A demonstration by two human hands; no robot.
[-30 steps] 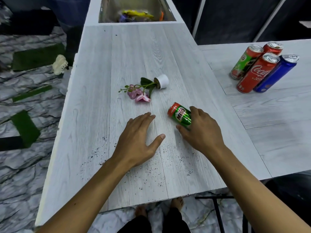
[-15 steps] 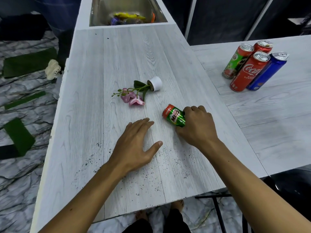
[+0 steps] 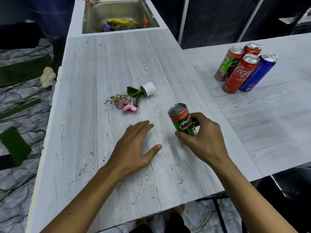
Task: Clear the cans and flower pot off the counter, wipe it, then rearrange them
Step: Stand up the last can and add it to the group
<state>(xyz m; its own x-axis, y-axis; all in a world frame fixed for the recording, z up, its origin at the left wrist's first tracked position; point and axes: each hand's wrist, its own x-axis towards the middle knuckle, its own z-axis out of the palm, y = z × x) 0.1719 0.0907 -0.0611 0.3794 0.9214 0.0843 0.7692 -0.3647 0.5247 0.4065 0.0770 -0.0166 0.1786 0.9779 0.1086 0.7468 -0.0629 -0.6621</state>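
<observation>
1. Grip of the right hand [image 3: 202,138]: clamped on the short Milo can [image 3: 182,121], thumb on the near side and fingers curled round the far side of its lower half.
2. The Milo can stands nearly upright in that hand with its silver top tipped slightly to the left, over the near-right part of the main surface [image 3: 117,64]. The hand hides its base, so it may be just clear of the wood or touching it; I cannot tell which.
3. The left hand [image 3: 133,148] lies flat, palm down, on the surface to the left of the can. Its fingers are straight and spread, its grip is apart, and it holds nothing.
4. The flower pot [image 3: 148,88], small and white, lies on its side near the middle of the surface, beyond both hands. Its green stem and pink blossoms [image 3: 125,105] trail out to the near left.
5. Dark specks [image 3: 151,182] are scattered over the near end of the surface, around and behind the left wrist.
6. On the adjoining surface [image 3: 269,115] to the right, four tall cans stand close together: a green can [image 3: 228,66], a Coca-Cola can [image 3: 239,74], a blue can [image 3: 258,73] and a red can [image 3: 252,48] at the far side.
7. At the far end, a steel sink [image 3: 94,15] holds blurred, colourful items.
</observation>
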